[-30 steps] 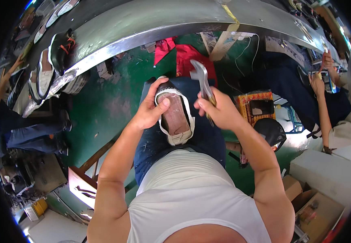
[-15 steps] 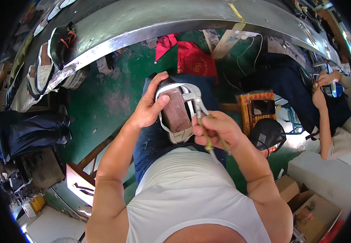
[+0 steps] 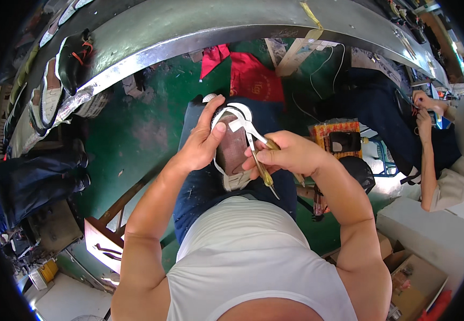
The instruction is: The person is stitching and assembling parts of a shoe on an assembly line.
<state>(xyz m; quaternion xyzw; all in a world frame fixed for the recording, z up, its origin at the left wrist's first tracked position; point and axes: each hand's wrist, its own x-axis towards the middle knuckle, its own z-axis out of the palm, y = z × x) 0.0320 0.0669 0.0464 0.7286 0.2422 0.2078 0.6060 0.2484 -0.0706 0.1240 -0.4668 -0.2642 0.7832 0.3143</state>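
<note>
On my lap rests a shoe (image 3: 234, 152), underside up, with a brown bottom and a pale upper edge round it. My left hand (image 3: 202, 140) grips its left side, thumb over the edge and fingers round the outside. In my right hand (image 3: 291, 152) is a pair of lasting pincers (image 3: 247, 123), the yellowish handles slightly apart between thumb and fingers. Their metal head lies over the upper right part of the shoe, against its edge. Whether the jaws have hold of the upper cannot be made out.
A long metal-edged bench (image 3: 200, 36) curves across the far side, with several shoes (image 3: 72, 60) at its left. Red cloth (image 3: 253, 80) lies on the green floor. At right another person (image 3: 427, 134) works with both hands. Cardboard boxes (image 3: 416, 283) stand lower right.
The pincers have swung over, their head moving up and left over the shoe's edge. My right hand has risen slightly. My left hand keeps its hold on the shoe.
</note>
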